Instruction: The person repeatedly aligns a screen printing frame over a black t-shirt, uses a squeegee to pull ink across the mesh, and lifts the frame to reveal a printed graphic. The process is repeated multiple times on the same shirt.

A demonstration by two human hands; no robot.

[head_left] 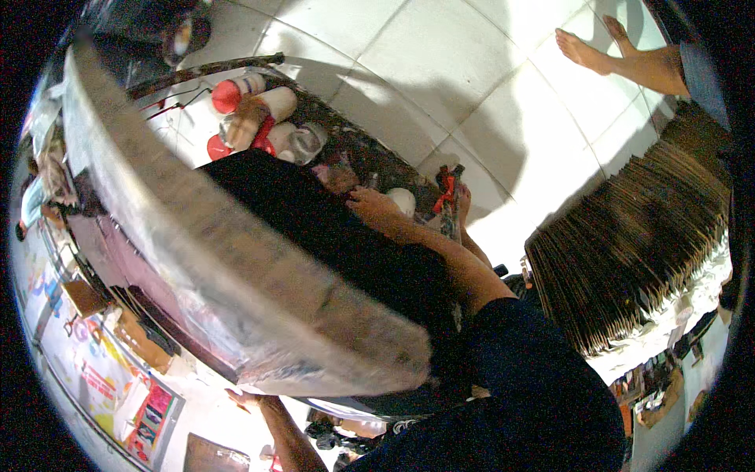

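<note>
A thick, worn pale slab edge [259, 259] runs diagonally across the view, with a dark space under it. Past this edge my right hand [376, 208] reaches down to a low shelf, its fingers bent and close together. At its fingertips lies a small reddish-brown bundle [338, 173]; whether I grip it is hidden. Beside the hand sits a white round container [402, 201]. Farther along the shelf are white bottles with red caps [228, 96] and a clear jar [307, 141]. My left hand [248, 400], fingers stretched, is by the slab's near side.
A tall stack of dark thin sheets [629, 244] stands at the right. Another person's bare feet [583, 52] are on the white tiled floor [425, 63]. A red-handled tool [448, 191] leans at the shelf's end. Colourful prints [149, 425] lie at the lower left.
</note>
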